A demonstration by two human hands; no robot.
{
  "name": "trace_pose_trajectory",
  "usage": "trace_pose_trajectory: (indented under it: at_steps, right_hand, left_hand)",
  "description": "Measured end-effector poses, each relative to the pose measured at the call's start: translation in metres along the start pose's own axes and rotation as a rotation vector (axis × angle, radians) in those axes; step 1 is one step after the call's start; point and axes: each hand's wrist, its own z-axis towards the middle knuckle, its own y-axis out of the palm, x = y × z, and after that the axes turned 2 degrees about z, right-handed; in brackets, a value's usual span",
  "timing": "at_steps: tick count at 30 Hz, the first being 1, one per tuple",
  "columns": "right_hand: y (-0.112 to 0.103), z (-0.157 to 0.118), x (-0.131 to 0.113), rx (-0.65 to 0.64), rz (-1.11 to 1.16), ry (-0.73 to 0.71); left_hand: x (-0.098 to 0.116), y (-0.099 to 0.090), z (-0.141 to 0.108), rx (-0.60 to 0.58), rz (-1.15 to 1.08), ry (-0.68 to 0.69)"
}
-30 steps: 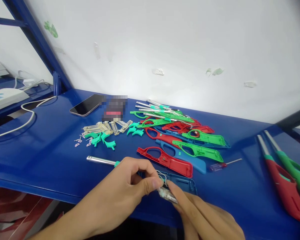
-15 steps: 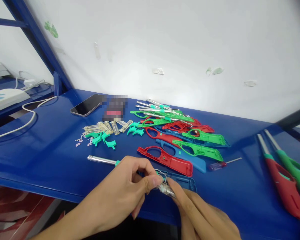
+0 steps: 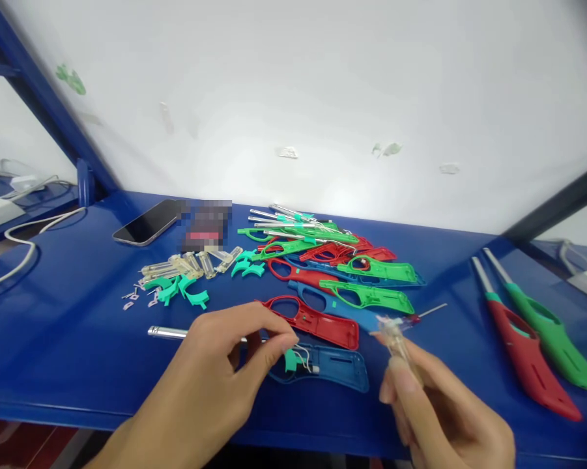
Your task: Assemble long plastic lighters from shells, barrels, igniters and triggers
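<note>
My right hand (image 3: 444,417) grips a clear plastic lighter fuel tank (image 3: 395,342), raised above the table with its valve end up. My left hand (image 3: 234,365) has thumb and index finger pinched together over a blue lighter casing half (image 3: 349,370); whatever lies between the fingertips is hidden. A turquoise trigger (image 3: 292,360) and white wires (image 3: 303,355) show in that casing, just below the left fingertips. From behind the left hand a silver lighter tube (image 3: 166,332) sticks out to the left. A red casing half (image 3: 335,329) lies just beyond the blue one.
Loose fuel tanks (image 3: 206,264), turquoise triggers (image 3: 195,298) and tiny lilac parts (image 3: 129,305) lie left. Green casing halves (image 3: 388,298) and metal tubes (image 3: 293,225) are piled behind. A screwdriver (image 3: 432,311), a red lighter (image 3: 522,355) and a green lighter (image 3: 552,332) lie right; a phone (image 3: 149,223) lies back left.
My right hand has moved right and up with the fuel tank, away from the left hand. The blue casing, trigger and wires are now uncovered. The camera view has shifted slightly.
</note>
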Motion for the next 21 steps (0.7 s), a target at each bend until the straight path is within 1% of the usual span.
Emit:
trace_pose_trajectory:
  at_steps: [1, 2, 3, 4, 6, 7, 9, 11, 13, 16, 21]
  right_hand:
    - [0.000, 0.002, -0.001, -0.028, 0.011, 0.014]
    - [0.000, 0.004, -0.002, -0.051, 0.010, 0.013]
    - [0.000, 0.005, -0.002, -0.069, 0.001, 0.006]
    - [0.000, 0.005, -0.003, -0.087, -0.010, 0.001]
    - [0.000, 0.007, -0.001, -0.141, -0.021, -0.017]
    - [0.000, 0.007, 0.001, -0.172, -0.023, -0.030]
    - [-0.002, 0.008, 0.005, -0.217, -0.036, -0.058]
    - [-0.003, 0.009, 0.008, -0.264, -0.064, -0.086]
    - [-0.003, 0.010, 0.011, -0.316, -0.096, -0.112]
    - [-0.003, 0.011, 0.014, -0.372, -0.122, -0.140]
    - [-0.002, 0.012, 0.016, -0.382, -0.152, -0.152]
  left_hand:
    - [-0.001, 0.001, 0.003, 0.030, 0.103, 0.121]
    - [-0.003, 0.002, 0.005, 0.030, 0.208, 0.229]
    - [-0.004, 0.003, 0.009, -0.011, 0.326, 0.309]
    - [-0.005, 0.003, 0.013, -0.080, 0.446, 0.357]
    - [-0.004, 0.001, 0.021, -0.250, 0.642, 0.387]
    - [-0.002, -0.001, 0.026, -0.331, 0.702, 0.398]
    - [0.005, -0.005, 0.037, -0.450, 0.754, 0.437]
    - [0.014, -0.009, 0.049, -0.538, 0.776, 0.487]
    - [0.024, -0.009, 0.060, -0.620, 0.812, 0.524]
    - [0.035, -0.004, 0.073, -0.722, 0.868, 0.562]
    - [0.045, 0.008, 0.080, -0.796, 0.986, 0.587]
